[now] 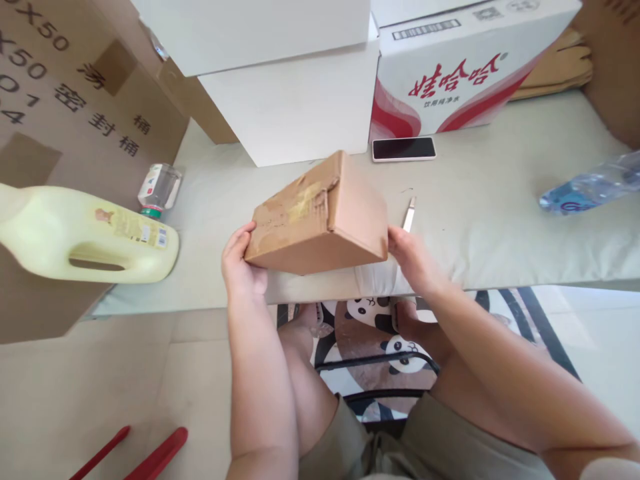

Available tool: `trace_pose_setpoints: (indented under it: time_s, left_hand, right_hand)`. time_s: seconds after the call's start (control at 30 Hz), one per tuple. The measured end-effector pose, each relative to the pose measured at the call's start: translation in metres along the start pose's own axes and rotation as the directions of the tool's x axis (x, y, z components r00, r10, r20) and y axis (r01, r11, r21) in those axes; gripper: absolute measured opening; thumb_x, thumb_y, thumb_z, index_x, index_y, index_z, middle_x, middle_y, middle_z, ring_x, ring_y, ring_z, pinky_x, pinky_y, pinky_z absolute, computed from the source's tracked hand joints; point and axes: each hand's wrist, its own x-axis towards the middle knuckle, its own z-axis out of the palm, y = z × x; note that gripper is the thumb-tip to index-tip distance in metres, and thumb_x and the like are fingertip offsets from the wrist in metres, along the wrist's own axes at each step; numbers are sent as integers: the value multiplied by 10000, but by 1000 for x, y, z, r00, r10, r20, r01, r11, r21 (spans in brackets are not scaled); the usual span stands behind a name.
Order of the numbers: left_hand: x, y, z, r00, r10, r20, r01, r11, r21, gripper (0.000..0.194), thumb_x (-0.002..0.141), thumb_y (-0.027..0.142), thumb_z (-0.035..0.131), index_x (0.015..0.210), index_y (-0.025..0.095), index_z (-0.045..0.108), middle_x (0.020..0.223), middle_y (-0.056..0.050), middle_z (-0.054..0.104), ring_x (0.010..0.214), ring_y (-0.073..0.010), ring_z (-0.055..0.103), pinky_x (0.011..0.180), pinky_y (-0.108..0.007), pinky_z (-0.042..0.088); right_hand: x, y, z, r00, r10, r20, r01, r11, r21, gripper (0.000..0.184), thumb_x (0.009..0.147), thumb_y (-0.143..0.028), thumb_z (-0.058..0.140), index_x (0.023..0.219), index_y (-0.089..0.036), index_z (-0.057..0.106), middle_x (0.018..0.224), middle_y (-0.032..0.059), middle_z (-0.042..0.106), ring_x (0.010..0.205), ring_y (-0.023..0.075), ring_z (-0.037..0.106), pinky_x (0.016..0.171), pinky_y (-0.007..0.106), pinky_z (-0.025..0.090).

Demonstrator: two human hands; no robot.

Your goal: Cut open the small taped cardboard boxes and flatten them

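A small brown cardboard box (295,217) is held tilted between my two hands, over the front edge of the cloth-covered surface (480,207). Its upper face bears yellowish tape, and the edge near the right corner is torn and crumpled. My left hand (243,263) is closed around the box's left end, fingers partly hidden behind it. At the lower right corner, my right hand (411,259) grips the box with its fingertips. Just beyond that hand lies a slim white tool (409,217), its lower part hidden.
A phone (404,149) lies before a red-and-white carton (450,87) and a white box (305,113). Left are a pale yellow jug (90,233), a small clear bottle (160,187) and a large carton (75,120). A water bottle (590,187) lies at right.
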Motion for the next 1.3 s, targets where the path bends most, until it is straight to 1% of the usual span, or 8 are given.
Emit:
trace_pose_setpoints:
  time_s: [0.2,0.4,0.53,0.67,0.77,0.9,1.07,1.3]
  left_hand:
    - [-10,-9,18,975,-206,81,200,977,76,306,850,486,661,887,194,742,825,-59,746,728,-182,698,584,-256,534]
    - [-19,-20,20,846,-434,309,381,898,219,762,857,829,402,994,158,735,596,-99,663,482,-187,626,423,-255,461]
    - [-26,-23,14,658,-629,414,481,774,411,615,852,736,562,978,166,756,618,-105,704,351,-147,567,308,-212,270]
    - [-28,-23,14,477,-745,466,310,639,704,421,815,555,737,795,137,775,775,-174,774,389,-168,630,308,-211,187]
    - [-25,-26,18,625,-627,465,183,696,694,332,792,467,790,770,136,771,805,-156,777,517,-163,672,402,-202,365]
    - [-19,-28,22,902,-102,420,-59,933,354,571,773,626,755,1195,244,702,1346,-131,673,1185,-242,668,841,-263,559]
    - [-8,-32,15,832,216,512,-307,946,100,860,715,719,753,1446,420,412,1568,-55,429,1413,-309,486,1063,-402,494]
    - [-2,-34,12,762,232,604,-414,893,179,595,758,636,756,1241,352,554,1292,-56,570,1153,-274,592,931,-381,526]
  right_hand:
    - [-9,-30,6,954,-226,196,257,954,-151,585,941,-694,474,1455,-422,539,1693,-43,301,1598,246,209,1299,515,225]
    - [-10,-29,-2,934,-312,172,340,925,-169,578,970,-593,503,1525,-452,419,1703,-35,275,1591,260,231,1274,538,286]
    - [-9,-27,-7,927,-373,42,375,910,-175,479,960,-547,549,1412,-390,549,1647,6,393,1570,271,286,1283,531,264]
    - [-6,-24,-7,939,-318,-133,298,943,-148,334,934,-545,596,1176,-322,652,1591,53,475,1531,299,363,1238,553,319]
    - [-4,-22,-3,966,-204,-159,181,972,-148,265,927,-525,612,1014,-279,651,1525,83,543,1476,312,448,1170,546,403]
    - [-6,-24,2,983,-178,46,182,978,-101,194,937,-466,612,1012,-291,650,1457,67,601,1395,289,539,1111,502,460]
    - [-8,-31,8,966,-158,204,182,977,-108,159,961,-398,571,1012,-265,641,1493,93,563,1424,299,497,1131,530,409]
    - [-6,-33,13,977,-141,157,162,978,-129,161,928,-313,509,1004,-262,642,1430,66,593,1359,278,522,1084,478,431]
